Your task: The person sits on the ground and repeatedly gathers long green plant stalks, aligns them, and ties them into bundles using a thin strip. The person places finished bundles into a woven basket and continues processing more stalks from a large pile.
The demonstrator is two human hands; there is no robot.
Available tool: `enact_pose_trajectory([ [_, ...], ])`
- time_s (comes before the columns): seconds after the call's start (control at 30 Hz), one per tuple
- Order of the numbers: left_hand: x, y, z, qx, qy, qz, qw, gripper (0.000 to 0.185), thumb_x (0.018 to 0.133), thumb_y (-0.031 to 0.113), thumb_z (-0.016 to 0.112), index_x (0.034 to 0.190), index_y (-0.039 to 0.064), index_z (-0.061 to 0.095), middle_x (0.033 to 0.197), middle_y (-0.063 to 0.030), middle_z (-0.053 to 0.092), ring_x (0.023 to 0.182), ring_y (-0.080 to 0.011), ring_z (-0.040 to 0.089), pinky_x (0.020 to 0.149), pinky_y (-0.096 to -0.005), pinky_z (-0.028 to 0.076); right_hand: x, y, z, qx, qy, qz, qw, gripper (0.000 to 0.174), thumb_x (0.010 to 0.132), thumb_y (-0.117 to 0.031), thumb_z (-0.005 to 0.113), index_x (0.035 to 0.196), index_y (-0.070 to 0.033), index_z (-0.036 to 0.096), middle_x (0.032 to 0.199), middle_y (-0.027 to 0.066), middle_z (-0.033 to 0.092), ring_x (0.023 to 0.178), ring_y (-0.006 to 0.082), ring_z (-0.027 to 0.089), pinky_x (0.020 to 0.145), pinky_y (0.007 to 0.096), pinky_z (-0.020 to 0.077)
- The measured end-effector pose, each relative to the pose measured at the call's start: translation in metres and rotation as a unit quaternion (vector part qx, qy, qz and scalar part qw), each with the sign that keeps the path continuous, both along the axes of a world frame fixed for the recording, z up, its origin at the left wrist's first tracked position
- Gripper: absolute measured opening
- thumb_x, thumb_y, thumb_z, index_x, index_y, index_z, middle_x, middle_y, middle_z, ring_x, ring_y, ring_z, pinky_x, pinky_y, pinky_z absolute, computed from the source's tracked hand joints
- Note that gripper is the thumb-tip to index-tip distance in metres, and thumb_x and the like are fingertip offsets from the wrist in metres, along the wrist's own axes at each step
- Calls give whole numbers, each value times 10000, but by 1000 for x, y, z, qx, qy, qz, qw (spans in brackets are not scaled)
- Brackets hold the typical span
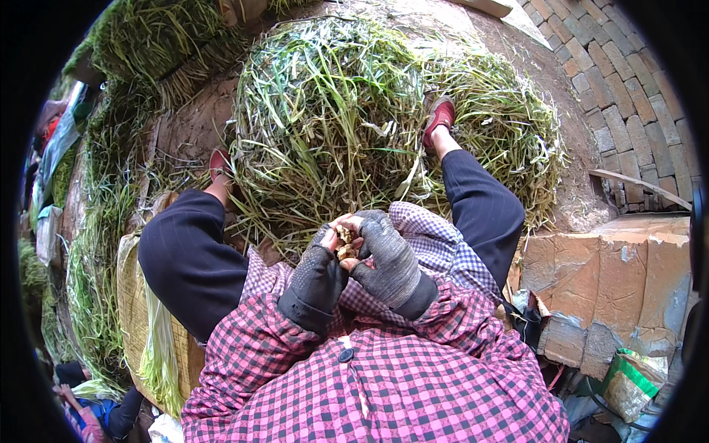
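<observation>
My left hand (pixel 320 271), in a dark fingerless glove, is raised in front of my checked shirt, its bare fingertips against small knobbly brown and pale pieces (pixel 347 243). Facing it, my right hand (pixel 388 257) wears a worn grey fingerless glove and curls its fingers round the same pieces. What the pieces are, I cannot tell. Beyond both hands a large heap of cut green stalks and leaves (pixel 332 127) spreads between my legs, with a red shoe (pixel 440 119) resting against it on the right.
At the right lies a worn cardboard piece (pixel 598 271) near a brick-paved patch (pixel 626 111) and a green-and-white bag (pixel 631 382). At the left, pale stalks (pixel 158 354) lie over a yellow printed package (pixel 130 293). More green bundles (pixel 160 39) stand behind. Part of another person (pixel 91 410) shows bottom left.
</observation>
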State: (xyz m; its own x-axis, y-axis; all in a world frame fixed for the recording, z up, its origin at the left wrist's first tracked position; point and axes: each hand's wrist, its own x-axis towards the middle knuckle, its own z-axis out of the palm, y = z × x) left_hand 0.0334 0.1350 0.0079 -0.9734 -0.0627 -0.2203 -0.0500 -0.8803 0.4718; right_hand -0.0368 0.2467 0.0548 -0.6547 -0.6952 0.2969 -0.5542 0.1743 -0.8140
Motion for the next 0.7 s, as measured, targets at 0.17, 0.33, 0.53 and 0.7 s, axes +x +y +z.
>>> enact_pose_trajectory([
  [0.17,2,-3,-2,-35,-25,-7,999,430,927,314,408,1241,20,419,1111,-63,521,966,-154,520,841,-290,441,5,-2,-6,21,-22,8,999,492,645,-13,641,1105,-35,466,1024,163,510,923,332,547,777,367,472],
  [0.33,0,-2,-4,-31,-20,-12,999,457,905,301,441,1243,-3,396,1170,-96,503,1081,-204,491,942,-340,385,5,-2,-8,20,-34,-10,999,368,675,0,654,1016,-23,519,956,109,547,778,216,573,689,293,485],
  [0.53,-3,-2,-5,-16,0,-12,1000,489,881,290,476,1230,-41,388,1166,-115,499,1069,-222,499,942,-346,390,1,4,-11,0,-111,-9,994,246,728,-12,607,951,-12,503,933,124,567,846,245,586,720,312,479],
  [0.7,0,-4,-1,-40,-13,-2,999,471,850,222,501,1218,-53,398,1143,-136,513,1049,-226,515,915,-353,421,-3,6,-14,-147,-385,-2,911,217,780,37,555,991,4,517,938,66,564,870,144,566,741,243,467],
])
